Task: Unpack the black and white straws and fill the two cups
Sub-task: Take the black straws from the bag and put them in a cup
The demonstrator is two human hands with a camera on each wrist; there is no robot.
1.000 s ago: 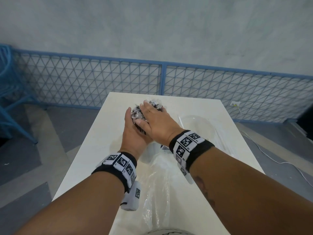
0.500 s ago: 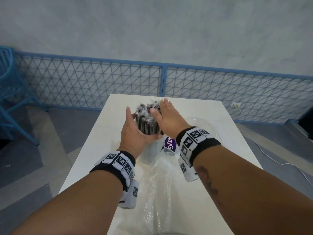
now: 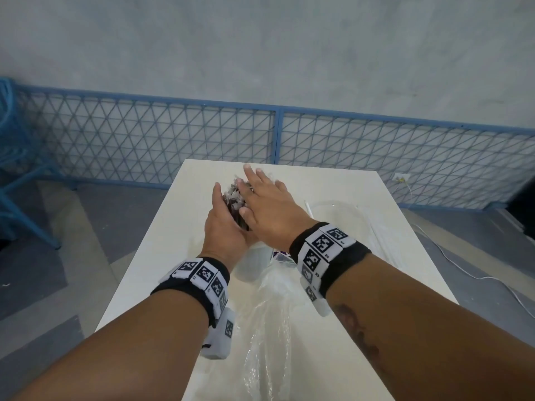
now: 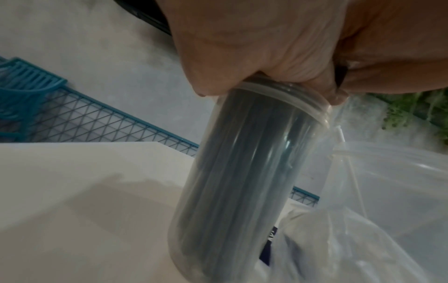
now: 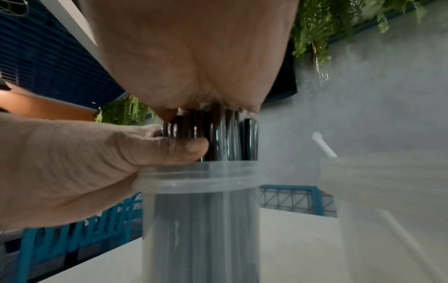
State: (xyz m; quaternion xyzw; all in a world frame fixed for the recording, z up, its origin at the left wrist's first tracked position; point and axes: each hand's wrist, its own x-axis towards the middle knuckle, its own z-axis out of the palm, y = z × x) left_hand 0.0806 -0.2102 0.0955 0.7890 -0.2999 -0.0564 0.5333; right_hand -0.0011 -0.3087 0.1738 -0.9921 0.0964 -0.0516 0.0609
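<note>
Since half a second ago, the right hand [image 3: 267, 209] has been laid flat, fingers straight, back onto the black straws [image 5: 213, 137] in the clear cup [image 5: 201, 220]. Bundle is gripped by left hand [image 3: 224, 227] above the cup rim. Tamping judged under way; white straws [image 5: 324, 145] beside the cup remain unloaded.

Bare forearms, black wristbands [image 3: 344, 260] with white square-coded tags, small white camera units [image 3: 221, 340] strapped under each wrist

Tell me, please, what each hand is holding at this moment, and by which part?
The left hand grips the black straws just above the cup rim. The right hand holds nothing; its flat palm presses on the straw tops.
</note>
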